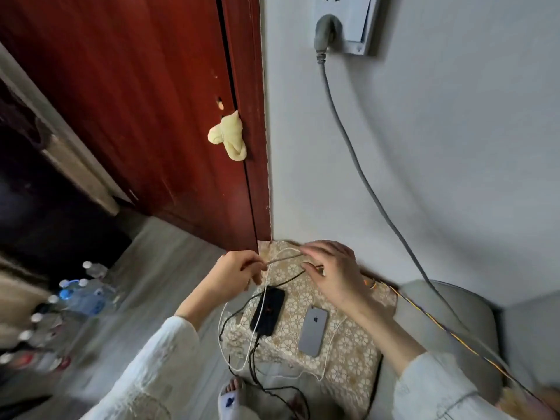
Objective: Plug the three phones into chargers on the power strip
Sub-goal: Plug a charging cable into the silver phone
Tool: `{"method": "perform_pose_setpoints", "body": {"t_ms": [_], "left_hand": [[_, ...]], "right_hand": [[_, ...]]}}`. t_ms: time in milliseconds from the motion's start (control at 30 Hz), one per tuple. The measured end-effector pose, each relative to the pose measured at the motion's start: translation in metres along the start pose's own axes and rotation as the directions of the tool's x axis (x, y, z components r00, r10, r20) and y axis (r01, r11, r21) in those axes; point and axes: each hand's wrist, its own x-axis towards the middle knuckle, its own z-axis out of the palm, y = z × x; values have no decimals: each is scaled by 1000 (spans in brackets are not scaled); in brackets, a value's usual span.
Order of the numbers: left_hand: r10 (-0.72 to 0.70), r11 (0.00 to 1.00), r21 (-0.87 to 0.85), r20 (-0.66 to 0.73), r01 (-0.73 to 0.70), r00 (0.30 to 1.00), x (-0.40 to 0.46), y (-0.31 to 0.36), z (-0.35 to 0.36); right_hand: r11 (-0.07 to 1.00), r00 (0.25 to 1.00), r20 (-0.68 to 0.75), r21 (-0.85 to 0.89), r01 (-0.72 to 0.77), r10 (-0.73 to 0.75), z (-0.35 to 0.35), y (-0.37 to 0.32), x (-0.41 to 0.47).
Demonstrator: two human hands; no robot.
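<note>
fingers (253, 265) of the left hand (235, 272) pinch one end of a pale cable (283, 258), while the right hand (333, 272) curls round its other stretch and a black cable (291, 277), both held just above a small desk (357, 359) draped in patterned cloth. a black phone (268, 310) lies face up with a dark lead at its lower end; a grey phone (313, 331) lies face down beside it. a third phone and the power strip are not in view. white cable (224, 325) loops over the black phone and off the desk edge. the risk, as it looks: crossed cables snag, and a tug drags a phone off the cloth, or the wrong plug meets the wrong phone. a grey cord (348, 140) hangs from a wall socket (348, 19).
</note>
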Motion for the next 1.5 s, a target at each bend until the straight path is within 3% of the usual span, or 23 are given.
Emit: {"method": "perform_pose_setpoints", "body": {"t_ms": [100, 167, 300, 433, 600, 733, 833, 1000, 1167, 1233, 1300, 1400, 1500], "left_hand": [[-116, 991, -69, 17, 117, 993, -3, -42, 21], [-178, 976, -121, 40, 181, 983, -4, -69, 35], [-312, 932, -178, 40, 314, 949, -1, -126, 64], [-395, 889, -218, 78, 402, 915, 2, -177, 102], [-407, 866, -247, 158, 435, 900, 9, -220, 136], [-428, 841, -294, 151, 453, 891, 20, -244, 149], [-437, 833, -301, 158, 465, 885, 25, -255, 154], [-411, 863, -287, 83, 416, 908, 26, -262, 152], [-428, 857, -275, 88, 435, 900, 22, -262, 152], [-432, 876, -225, 31, 427, 901, 21, -261, 155], [-409, 888, -227, 4, 399, 912, 19, -256, 157], [-360, 899, -254, 38, 358, 932, 18, -245, 161], [-300, 921, -245, 55, 304, 952, 20, -233, 167]], "right_hand": [[991, 989, 88, 63, -120, 115, 32, 26, -18], [957, 944, 216, 92, -275, 250, 55, 42, -31], [807, 745, 417, 45, -589, 521, 120, 85, -56], [641, 504, 529, -102, -761, 683, 191, 123, -78], [446, 294, 494, -225, -866, 818, 261, 153, -92], [360, 262, 308, -326, -874, 915, 295, 160, -93], [314, 226, 246, -419, -852, 943, 308, 155, -91], [132, 64, 200, -350, -927, 978, 316, 163, -83], [100, 27, 190, -382, -919, 981, 320, 166, -76], [81, 14, 241, -270, -960, 970, 320, 164, -75], [-51, -40, 360, 21, -998, 932, 314, 156, -71], [-437, -142, 663, 303, -847, 735, 289, 133, -62], [-652, -89, 813, 390, -651, 575, 271, 119, -57]]}}
